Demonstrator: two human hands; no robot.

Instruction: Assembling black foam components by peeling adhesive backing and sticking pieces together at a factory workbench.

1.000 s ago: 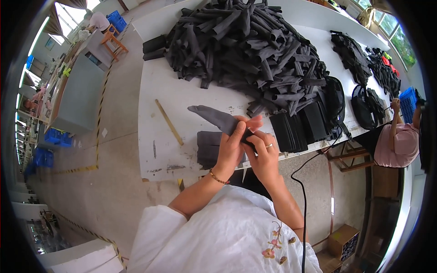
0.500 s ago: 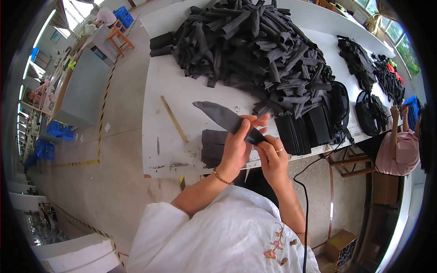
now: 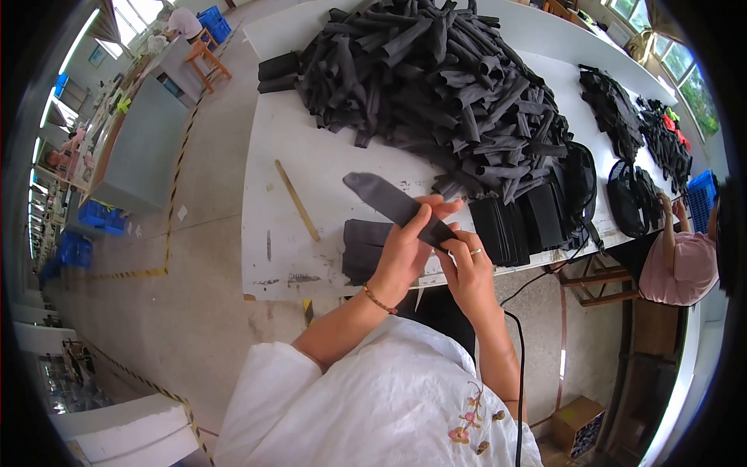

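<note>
A dark grey fabric tube [image 3: 383, 198], flat and narrow, is held above the table's near edge. My left hand [image 3: 406, 251] grips it around the middle, thumb on top. At its lower right end my right hand [image 3: 468, 272] pinches it between thumb and fingers. The tube's free end points up and to the left. Just beneath lies a flat stack of dark grey fabric pieces [image 3: 361, 251], partly covered by my left hand. A large heap of similar dark tubes [image 3: 436, 86] fills the far part of the table.
On the white table [image 3: 272, 202] lies a wooden stick [image 3: 297, 201]. Folded black pieces [image 3: 500, 232] and a black mesh bag [image 3: 580, 179] are at the right. A black cable [image 3: 523, 358] hangs beside my right arm. A co-worker [image 3: 678, 261] sits at the far right.
The tube's free end has shifted slightly to the right and looks flatter and straighter. Both hands keep their hold with small finger movements. The co-worker's hands have moved slightly.
</note>
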